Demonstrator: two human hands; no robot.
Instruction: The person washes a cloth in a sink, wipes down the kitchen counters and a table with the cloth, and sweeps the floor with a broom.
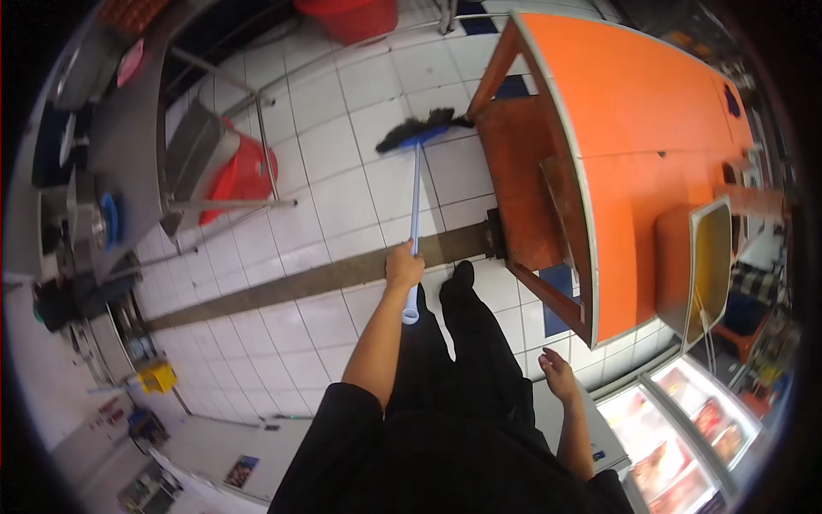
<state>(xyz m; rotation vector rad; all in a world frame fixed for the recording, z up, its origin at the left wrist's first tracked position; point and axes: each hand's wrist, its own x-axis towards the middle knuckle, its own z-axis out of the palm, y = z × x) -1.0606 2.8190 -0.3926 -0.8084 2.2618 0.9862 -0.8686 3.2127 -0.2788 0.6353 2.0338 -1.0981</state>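
Observation:
My left hand (pixel 404 265) is wrapped round the pale blue handle of a broom (pixel 416 188), close to its top end. The handle runs away from me to a blue head with dark bristles (pixel 415 133), which rests on the white tiled floor (pixel 321 167). The right end of the bristles lies by the leg of an orange table (pixel 634 111). My right hand (pixel 556 373) hangs at my side, holding nothing, its fingers loosely apart. It is nearest to the white edge of a display freezer (pixel 578 420).
A metal table (pixel 128 128) stands at the left, with a red bucket (pixel 244 176) below. Another red tub (pixel 351 17) sits at the far end. A brown strip (pixel 325 278) crosses the floor. On the orange table is an orange container (pixel 676 257).

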